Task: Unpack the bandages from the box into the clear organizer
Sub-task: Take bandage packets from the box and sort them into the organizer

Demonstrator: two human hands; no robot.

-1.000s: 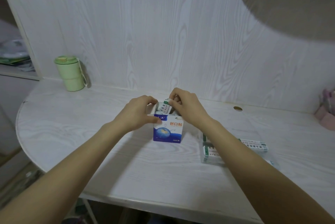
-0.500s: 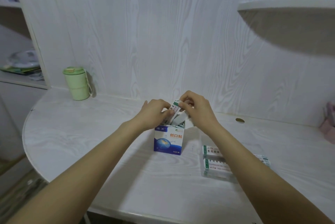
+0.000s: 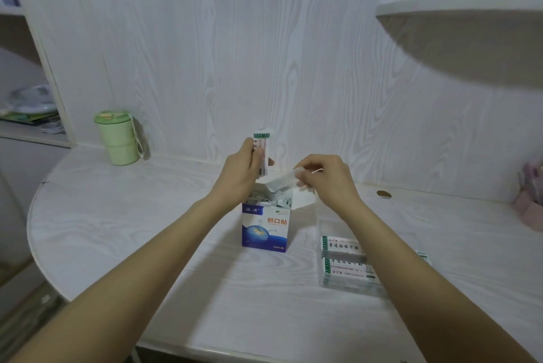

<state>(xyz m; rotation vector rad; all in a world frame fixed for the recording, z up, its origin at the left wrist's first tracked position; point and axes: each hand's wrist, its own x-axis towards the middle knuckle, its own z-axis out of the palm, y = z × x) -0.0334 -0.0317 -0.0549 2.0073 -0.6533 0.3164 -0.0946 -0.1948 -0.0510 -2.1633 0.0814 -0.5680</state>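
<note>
Head view. Blue-and-white bandage box (image 3: 266, 226) upright mid-desk, flaps open, loose strips inside. Left hand (image 3: 239, 176) above box, gripping a stack of bandages (image 3: 262, 154), long axis vertical, green-banded end up. Right hand (image 3: 326, 179) pinching a white wrapper (image 3: 282, 179) over the box's open flap. Clear organizer (image 3: 349, 262) toward desk's right front, bandages lying flat within, long axes left-right. Green lidded cup (image 3: 117, 137) at back-left corner.

"创口贴" is printed in orange on the front of the blue-and-white box (image 3: 266, 226); black characters are seen on the bandage packs (image 3: 342, 246) in the organizer, too blurred to be read.
</note>
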